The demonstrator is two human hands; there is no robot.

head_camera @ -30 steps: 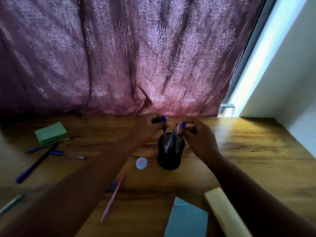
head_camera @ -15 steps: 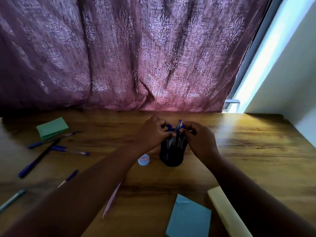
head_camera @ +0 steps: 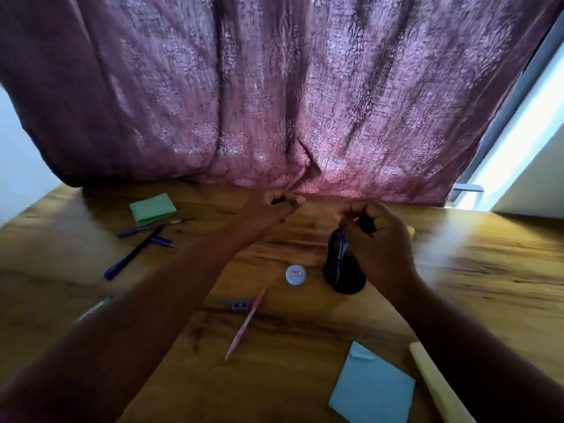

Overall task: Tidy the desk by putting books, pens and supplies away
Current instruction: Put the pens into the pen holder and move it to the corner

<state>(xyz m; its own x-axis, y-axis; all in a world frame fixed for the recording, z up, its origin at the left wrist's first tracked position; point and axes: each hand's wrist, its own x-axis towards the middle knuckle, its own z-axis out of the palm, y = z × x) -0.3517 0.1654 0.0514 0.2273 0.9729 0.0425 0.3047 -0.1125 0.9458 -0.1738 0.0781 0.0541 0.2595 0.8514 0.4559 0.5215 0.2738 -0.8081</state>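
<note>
A black mesh pen holder [head_camera: 338,276] stands mid-desk with blue pens [head_camera: 343,241] in it. My right hand [head_camera: 381,239] hovers over its top, fingers curled round the pens' upper ends; blur hides the exact grip. My left hand [head_camera: 274,206] is to the holder's left and farther back, fingers curled, nothing visible in it. Loose blue pens [head_camera: 146,228] and a dark pen [head_camera: 134,253] lie at the left. A pink pen [head_camera: 245,325] lies in front, next to a grey sharpener [head_camera: 239,306].
A green sticky pad [head_camera: 152,209] sits at the back left, a blue round cap [head_camera: 296,274] beside the holder, a blue note pad [head_camera: 372,389] and a pale yellow block [head_camera: 439,386] at the front right. A teal pen [head_camera: 91,309] lies at my left forearm. A purple curtain [head_camera: 274,102] hangs behind.
My left hand has left the holder's top and moved left and back. My right hand stays over the pens. The view has shifted, so the holder sits farther right.
</note>
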